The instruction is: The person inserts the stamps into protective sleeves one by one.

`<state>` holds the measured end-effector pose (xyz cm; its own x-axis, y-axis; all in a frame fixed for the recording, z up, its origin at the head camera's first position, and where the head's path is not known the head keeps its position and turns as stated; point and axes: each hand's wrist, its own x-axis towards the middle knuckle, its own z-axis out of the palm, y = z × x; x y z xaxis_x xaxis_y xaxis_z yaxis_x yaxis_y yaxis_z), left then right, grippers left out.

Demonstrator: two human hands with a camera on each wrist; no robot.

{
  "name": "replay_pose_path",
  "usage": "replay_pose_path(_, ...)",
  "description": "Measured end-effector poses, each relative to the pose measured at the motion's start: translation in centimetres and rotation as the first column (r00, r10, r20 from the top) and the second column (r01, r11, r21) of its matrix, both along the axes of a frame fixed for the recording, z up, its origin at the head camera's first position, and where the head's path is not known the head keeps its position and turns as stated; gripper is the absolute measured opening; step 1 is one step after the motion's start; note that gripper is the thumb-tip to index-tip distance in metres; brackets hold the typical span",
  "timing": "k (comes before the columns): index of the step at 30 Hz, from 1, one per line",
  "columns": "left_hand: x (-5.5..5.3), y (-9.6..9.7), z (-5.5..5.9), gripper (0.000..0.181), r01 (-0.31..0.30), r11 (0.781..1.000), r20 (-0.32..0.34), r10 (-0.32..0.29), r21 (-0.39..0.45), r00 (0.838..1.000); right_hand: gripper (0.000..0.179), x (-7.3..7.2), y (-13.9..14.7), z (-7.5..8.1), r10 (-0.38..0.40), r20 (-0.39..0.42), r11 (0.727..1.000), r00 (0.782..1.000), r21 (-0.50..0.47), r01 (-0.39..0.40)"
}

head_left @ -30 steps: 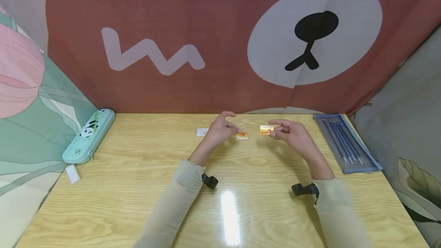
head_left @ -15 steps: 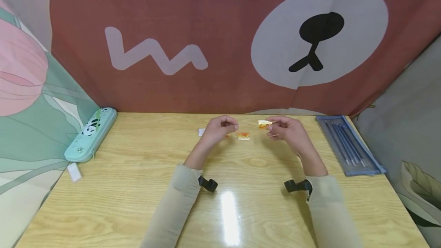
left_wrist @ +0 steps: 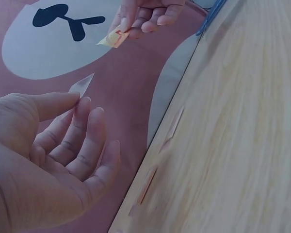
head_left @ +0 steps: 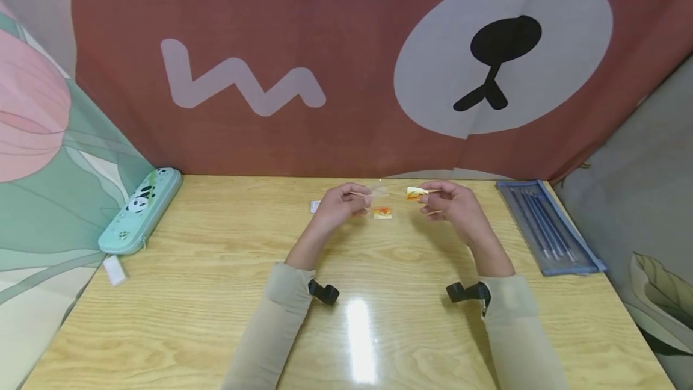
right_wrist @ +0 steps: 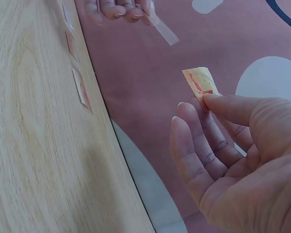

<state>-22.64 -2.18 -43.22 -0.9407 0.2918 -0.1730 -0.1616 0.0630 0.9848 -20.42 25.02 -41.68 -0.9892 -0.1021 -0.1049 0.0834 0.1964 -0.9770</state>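
My left hand (head_left: 340, 206) is raised over the far part of the table and pinches a clear plastic strip (right_wrist: 166, 32) between thumb and fingertips. To its right, my right hand (head_left: 457, 206) holds a small yellow-and-orange sachet (right_wrist: 200, 85) with a serrated edge, pinched at one end. The strip and the sachet are apart, pointing toward each other. An orange-and-yellow sachet (head_left: 382, 213) lies flat on the table between and below the hands. A whitish flat piece (head_left: 315, 206) is partly covered by the left hand. Another reddish flat piece (right_wrist: 71, 44) shows in the right wrist view.
A mint panda pencil case (head_left: 142, 209) lies at the table's left edge, with a white tag (head_left: 115, 271) beside it. A blue-edged mesh pouch (head_left: 549, 227) of long thin items lies at the far right. A brown-red curtain (head_left: 271, 143) hangs behind the wooden table (head_left: 216, 281).
The left hand has shifted slightly left and nearer, and the clear strip now shows plainly between its fingers. The right hand has risen a little and drifted left with its sachet.
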Motion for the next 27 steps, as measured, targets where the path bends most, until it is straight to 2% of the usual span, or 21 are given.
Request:
replay_pose_path(4, 0.1, -0.4, -0.1, 0.026, -0.022, 1.0, -0.004, 0.022, -0.011, 1.0, 0.036, 0.0, -0.2, 0.1, 0.009, 0.002, 1.0, 1.0, 0.002, -0.009)
replay_pose_path(9, 0.2, -0.6, -0.1, 0.022, -0.047, 0.999, 0.001, 0.047, -0.019, 0.999, 0.035, 0.0, -0.6, 0.1, 0.019, 0.008, 1.0, 1.0, 0.015, -0.019)
replay_pose_path(15, 0.4, -0.4, 0.1, 0.023, -0.024, 0.999, -0.001, 0.024, -0.03, 1.0, 0.029, 0.1, -0.9, -0.3, 0.005, -0.005, 1.0, 1.0, 0.02, -0.004)
replay_pose_path(22, 0.6, -0.1, 0.1, 0.014, 0.004, 0.998, -0.027, -0.002, 0.059, 1.0, 0.03, 0.2, -1.0, -0.2, -0.009, -0.033, 1.0, 0.999, -0.013, 0.009)
replay_pose_path(27, 0.7, -0.1, 0.0, 0.014, 0.04, 0.996, -0.05, -0.036, 0.08, 0.998, 0.031, 0.2, -1.1, -0.2, -0.026, -0.023, 0.999, 0.999, -0.039, 0.025)
